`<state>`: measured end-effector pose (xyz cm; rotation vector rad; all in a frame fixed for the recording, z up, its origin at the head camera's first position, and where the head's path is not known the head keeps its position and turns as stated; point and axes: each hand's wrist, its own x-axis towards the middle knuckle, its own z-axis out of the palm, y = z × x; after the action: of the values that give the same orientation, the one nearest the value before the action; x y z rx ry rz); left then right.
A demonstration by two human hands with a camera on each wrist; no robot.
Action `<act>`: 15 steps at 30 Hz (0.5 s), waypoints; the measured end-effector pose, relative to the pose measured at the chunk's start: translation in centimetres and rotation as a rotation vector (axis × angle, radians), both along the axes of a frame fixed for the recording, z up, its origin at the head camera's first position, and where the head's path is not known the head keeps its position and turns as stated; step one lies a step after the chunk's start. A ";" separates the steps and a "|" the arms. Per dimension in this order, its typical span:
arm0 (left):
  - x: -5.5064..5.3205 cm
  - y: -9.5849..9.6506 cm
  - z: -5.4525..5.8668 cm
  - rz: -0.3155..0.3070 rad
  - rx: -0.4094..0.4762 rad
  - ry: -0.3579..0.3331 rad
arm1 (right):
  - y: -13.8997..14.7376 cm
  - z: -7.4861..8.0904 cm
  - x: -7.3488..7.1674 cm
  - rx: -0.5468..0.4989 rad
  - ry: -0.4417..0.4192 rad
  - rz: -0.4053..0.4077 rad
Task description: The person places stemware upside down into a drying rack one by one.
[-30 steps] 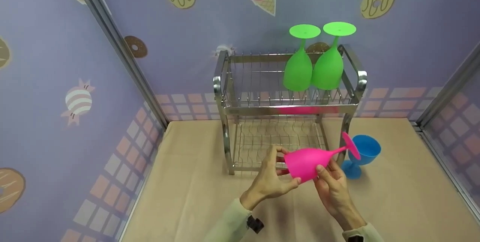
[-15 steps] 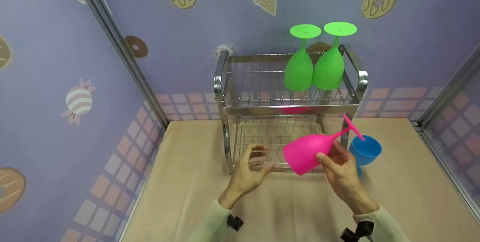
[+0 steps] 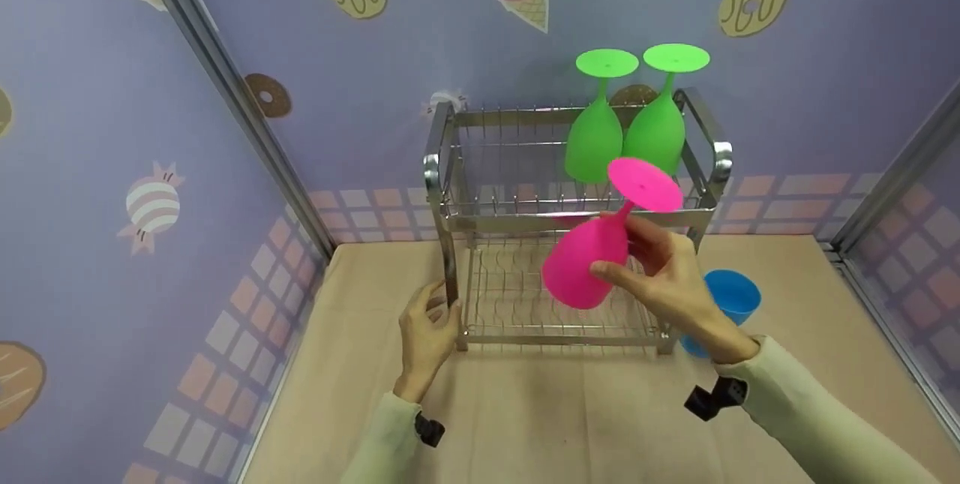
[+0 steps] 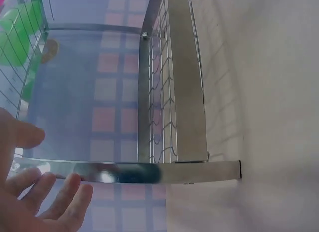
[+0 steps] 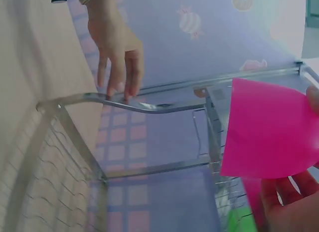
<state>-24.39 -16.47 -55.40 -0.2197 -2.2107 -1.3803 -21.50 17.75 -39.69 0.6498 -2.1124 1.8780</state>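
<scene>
A pink plastic wine glass [image 3: 581,263] is tilted mouth-down, its round foot up towards the rack's top shelf. My right hand [image 3: 667,281] grips it around the bowl and stem, thumb on the near side; in the right wrist view the pink bowl [image 5: 274,129] hides part of the fingers. My left hand [image 3: 426,334] is at the front left leg of the metal two-tier dish rack [image 3: 581,223]. In the left wrist view its fingertips [image 4: 72,184] lie right at the leg, fairly straight, with the thumb apart from it.
Two green wine glasses [image 3: 592,140] stand upside down on the right of the rack's top shelf. A blue goblet [image 3: 731,293] stands upright on the table right of the rack, partly behind my right wrist. Patterned walls [image 3: 405,86] enclose the back and sides.
My left hand has let go of the pink wine glass and moved left to the rack's leg. My right hand has raised the glass towards the top shelf, turning its foot upward.
</scene>
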 end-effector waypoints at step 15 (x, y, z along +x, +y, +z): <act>-2.2 -0.4 -0.9 -0.007 0.012 -0.155 | -1.6 10.3 -3.6 0.263 0.140 0.074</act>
<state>-26.56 -16.83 -56.33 -0.1197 -2.3282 -1.4587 -25.06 16.16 -29.44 0.8988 -2.2900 1.5510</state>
